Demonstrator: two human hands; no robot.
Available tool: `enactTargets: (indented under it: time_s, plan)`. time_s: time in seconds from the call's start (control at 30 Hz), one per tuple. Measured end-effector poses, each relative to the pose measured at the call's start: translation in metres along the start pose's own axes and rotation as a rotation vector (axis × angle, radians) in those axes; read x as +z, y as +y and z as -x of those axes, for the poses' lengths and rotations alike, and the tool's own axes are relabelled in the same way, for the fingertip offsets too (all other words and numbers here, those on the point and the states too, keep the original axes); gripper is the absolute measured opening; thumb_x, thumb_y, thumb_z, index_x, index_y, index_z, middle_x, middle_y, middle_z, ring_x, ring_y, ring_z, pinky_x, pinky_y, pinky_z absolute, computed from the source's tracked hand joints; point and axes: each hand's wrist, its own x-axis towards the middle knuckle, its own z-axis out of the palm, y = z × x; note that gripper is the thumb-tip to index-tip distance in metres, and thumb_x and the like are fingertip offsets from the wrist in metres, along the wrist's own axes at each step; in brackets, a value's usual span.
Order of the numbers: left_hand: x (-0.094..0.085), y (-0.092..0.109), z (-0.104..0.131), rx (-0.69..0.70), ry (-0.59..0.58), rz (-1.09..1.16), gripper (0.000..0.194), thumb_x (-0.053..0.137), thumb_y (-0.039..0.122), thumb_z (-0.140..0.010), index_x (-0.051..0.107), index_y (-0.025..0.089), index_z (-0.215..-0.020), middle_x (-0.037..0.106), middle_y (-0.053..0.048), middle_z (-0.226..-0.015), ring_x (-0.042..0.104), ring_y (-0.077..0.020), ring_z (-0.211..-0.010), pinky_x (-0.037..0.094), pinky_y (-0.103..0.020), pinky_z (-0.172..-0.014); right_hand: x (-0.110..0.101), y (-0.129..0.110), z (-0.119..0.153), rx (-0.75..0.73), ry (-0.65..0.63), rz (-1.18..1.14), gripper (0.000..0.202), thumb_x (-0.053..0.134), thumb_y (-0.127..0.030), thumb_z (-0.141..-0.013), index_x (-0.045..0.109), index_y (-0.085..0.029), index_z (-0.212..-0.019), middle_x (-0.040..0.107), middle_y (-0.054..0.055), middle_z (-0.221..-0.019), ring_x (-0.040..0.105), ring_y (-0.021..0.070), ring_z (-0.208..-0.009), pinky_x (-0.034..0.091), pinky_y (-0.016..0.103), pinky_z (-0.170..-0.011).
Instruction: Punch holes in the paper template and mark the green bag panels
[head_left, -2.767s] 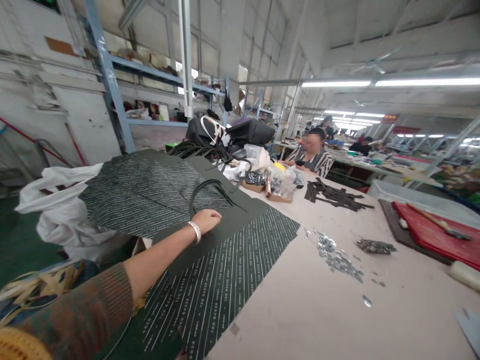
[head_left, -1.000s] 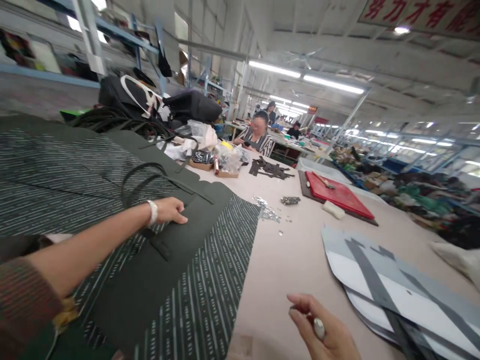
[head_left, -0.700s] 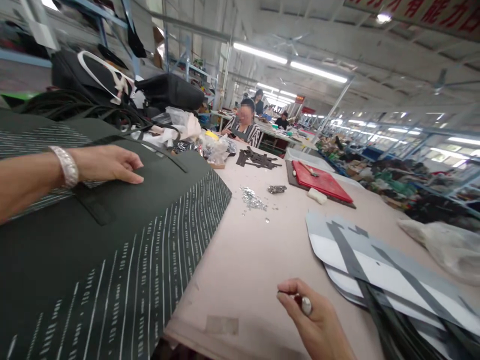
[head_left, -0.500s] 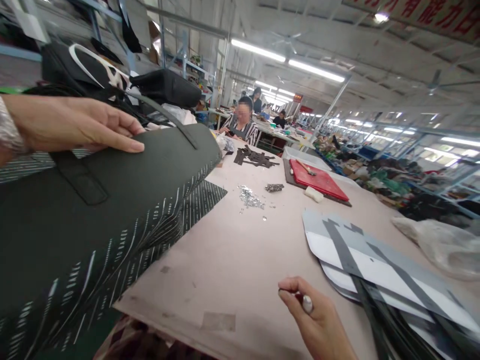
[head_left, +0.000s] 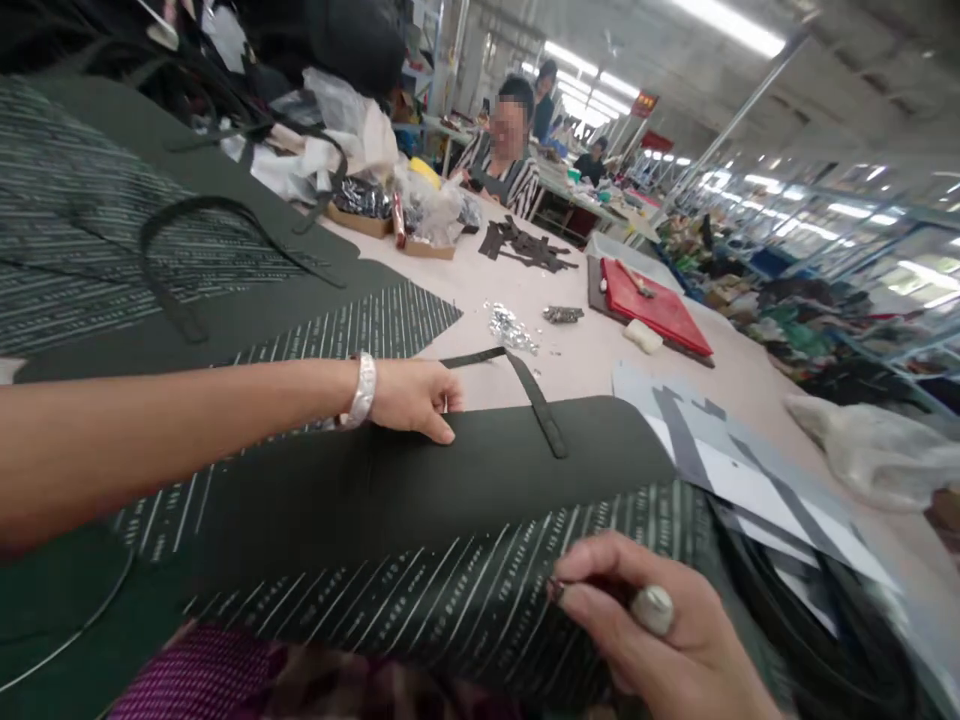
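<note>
Dark panel (head_left: pixel 465 470) was gripped by the left hand (head_left: pixel 412 395); right hand (head_left: pixel 660 610) pinched a small item (head_left: pixel 555 590); one-handed support risked creasing.

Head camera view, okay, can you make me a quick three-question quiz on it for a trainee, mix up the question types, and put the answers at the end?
1. Fill in: The left hand grips the dark green panel by its ____ edge.
2. True or false: The silver bracelet is on the right wrist.
3. Which of these lies on the red slab?
A) clear plastic bag
B) wooden-handled tool
C) loose metal pieces

Key: 1. far (upper); 2. false, the silver bracelet is on the left; 3. B.
</note>
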Motion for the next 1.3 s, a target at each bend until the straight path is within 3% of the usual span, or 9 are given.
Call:
enactTargets:
  time_s: [0.07,0.13,0.23,0.37,0.57,0.73,0.93,1.3]
  plan:
    - [0.023,-0.007,-0.018,-0.06,0.01,-0.063,0.012,0.067,0.024,-0.071,0.063,0.018,-0.081,0.063,0.004,-0.069,0.058,-0.0124,-0.066,0.038,-0.021,-0.058,0.02,0.012,-0.018,-0.007,-0.062,0.041,0.02,0.059,-0.038,-0.083,0.069,-0.022,-0.079,0.052,-0.003,-0.055,0.043,0.0104,-0.047,0.036,0.023,-0.046]
    - [0.036,-0.013,-0.028,-0.095,-0.01,-0.083,0.014,0.069,0.023,-0.071,0.064,0.018,-0.082,0.063,0.004,-0.066,0.058,-0.0123,-0.065,0.036,-0.022,-0.058,0.038,0.027,-0.036,-0.011,-0.059,0.086,0.017,0.057,-0.033,-0.084,0.069,-0.02,-0.081,0.058,-0.002,-0.063,0.047,0.0109,-0.055,0.037,0.023,-0.052]
    - [0.041,-0.023,-0.036,-0.126,-0.062,-0.101,0.02,0.074,0.027,-0.07,0.064,0.019,-0.086,0.061,0.006,-0.062,0.057,-0.012,-0.061,0.034,-0.022,-0.057,0.056,0.051,-0.057,0.053,-0.055,0.096,0.015,0.059,-0.029,-0.083,0.069,-0.019,-0.081,0.061,-0.002,-0.067,0.049,0.011,-0.059,0.037,0.023,-0.055]
    - [0.039,-0.033,-0.047,-0.149,-0.157,-0.082,0.033,0.081,0.035,-0.061,0.064,0.018,-0.084,0.06,0.006,-0.058,0.058,-0.0135,-0.058,0.035,-0.022,-0.057,0.06,0.07,-0.072,0.144,-0.09,0.007,0.015,0.063,-0.03,-0.08,0.07,-0.017,-0.083,0.062,-0.002,-0.067,0.049,0.0104,-0.059,0.037,0.023,-0.056]
    - [0.043,-0.036,-0.058,-0.278,-0.61,0.428,0.031,0.077,0.034,-0.061,0.07,0.016,-0.085,0.068,-0.002,-0.068,0.066,-0.0215,-0.068,0.051,-0.033,-0.066,0.056,0.068,-0.071,0.126,-0.222,-0.04,0.01,0.066,-0.025,-0.079,0.072,-0.018,-0.081,0.065,-0.003,-0.067,0.051,0.0095,-0.059,0.038,0.022,-0.056]
    - [0.053,-0.031,-0.056,-0.314,-0.806,0.673,0.029,0.081,0.027,-0.054,0.072,0.02,-0.081,0.073,-0.005,-0.074,0.068,-0.0258,-0.072,0.056,-0.036,-0.068,0.06,0.063,-0.068,0.04,-0.263,0.013,0.006,0.067,-0.021,-0.081,0.073,-0.02,-0.079,0.069,-0.003,-0.073,0.058,0.0101,-0.064,0.042,0.022,-0.062]
    - [0.061,-0.034,-0.056,-0.416,-0.814,0.799,0.022,0.072,0.025,-0.063,0.072,0.021,-0.085,0.074,-0.006,-0.077,0.069,-0.0284,-0.08,0.058,-0.038,-0.072,0.063,0.062,-0.066,-0.108,-0.226,0.097,0.009,0.064,-0.015,-0.083,0.071,-0.022,-0.082,0.071,-0.004,-0.079,0.063,0.0105,-0.072,0.044,0.022,-0.071]
    - [0.061,-0.034,-0.056,-0.473,-0.806,0.832,0.019,0.064,0.027,-0.073,0.072,0.016,-0.088,0.073,-0.009,-0.075,0.069,-0.0287,-0.079,0.057,-0.039,-0.075,0.073,0.062,-0.059,-0.181,-0.17,0.282,0.006,0.058,-0.014,-0.087,0.059,-0.02,-0.085,0.063,0.0,-0.084,0.059,0.0128,-0.075,0.042,0.024,-0.068]
